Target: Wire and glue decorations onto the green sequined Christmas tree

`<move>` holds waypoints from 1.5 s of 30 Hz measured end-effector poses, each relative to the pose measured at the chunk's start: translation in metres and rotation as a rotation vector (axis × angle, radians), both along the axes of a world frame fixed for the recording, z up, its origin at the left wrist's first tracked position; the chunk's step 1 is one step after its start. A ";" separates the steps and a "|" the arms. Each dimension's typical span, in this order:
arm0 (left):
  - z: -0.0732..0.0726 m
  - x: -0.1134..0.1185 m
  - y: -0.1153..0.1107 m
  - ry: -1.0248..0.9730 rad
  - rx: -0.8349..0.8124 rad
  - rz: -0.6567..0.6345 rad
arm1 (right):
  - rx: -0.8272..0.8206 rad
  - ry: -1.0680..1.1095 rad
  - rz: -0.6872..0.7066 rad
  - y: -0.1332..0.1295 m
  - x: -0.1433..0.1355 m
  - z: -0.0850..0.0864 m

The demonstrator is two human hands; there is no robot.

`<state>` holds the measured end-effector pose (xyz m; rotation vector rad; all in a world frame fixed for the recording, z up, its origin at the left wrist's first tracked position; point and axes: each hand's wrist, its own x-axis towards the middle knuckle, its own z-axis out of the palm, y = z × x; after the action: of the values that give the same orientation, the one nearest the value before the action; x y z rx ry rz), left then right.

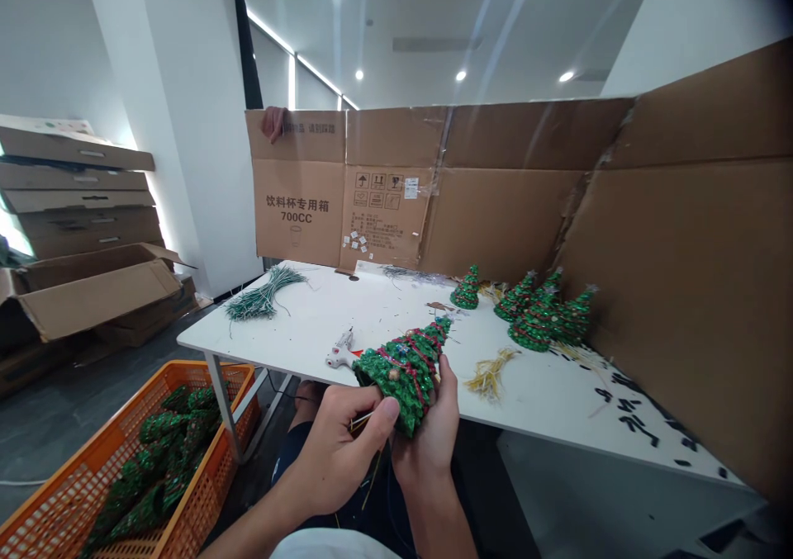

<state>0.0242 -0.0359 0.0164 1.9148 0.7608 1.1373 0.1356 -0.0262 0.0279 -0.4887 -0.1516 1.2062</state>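
Tree (pixel 405 369): held tilted at the near edge of the table (pixel 310 303), tip pointing up and away, base toward the person.
Right hand (pixel 434 435): part-curled, cupping the tree's side and underside.
Left hand (pixel 347 435): thumb and fingers nearly closed at the base, pinching what appears to be a thin yellow strand, though the fingers hide much of it.
Base: handwork in progress here, judged from the finger placement; the next move calls for a steady right-hand hold and a fine left-hand pinch.
Glue gun (pixel 340 352): on the table, just beside the tree.
Yellow bundle (pixel 489 376): right of the hands, untouched.
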 end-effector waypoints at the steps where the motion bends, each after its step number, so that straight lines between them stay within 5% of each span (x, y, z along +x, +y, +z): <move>1: 0.000 0.000 0.000 0.000 -0.003 0.000 | 0.000 0.001 -0.002 0.000 0.000 0.000; 32: -0.003 0.005 -0.001 0.017 -0.045 -0.069 | -0.008 0.009 -0.018 0.002 0.005 -0.005; 45: 0.002 -0.002 -0.002 0.085 0.026 0.119 | -0.007 -0.027 -0.115 -0.002 0.007 0.001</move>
<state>0.0221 -0.0378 0.0186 1.9718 0.9206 1.1480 0.1426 -0.0286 0.0287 -0.5133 -0.1402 1.0883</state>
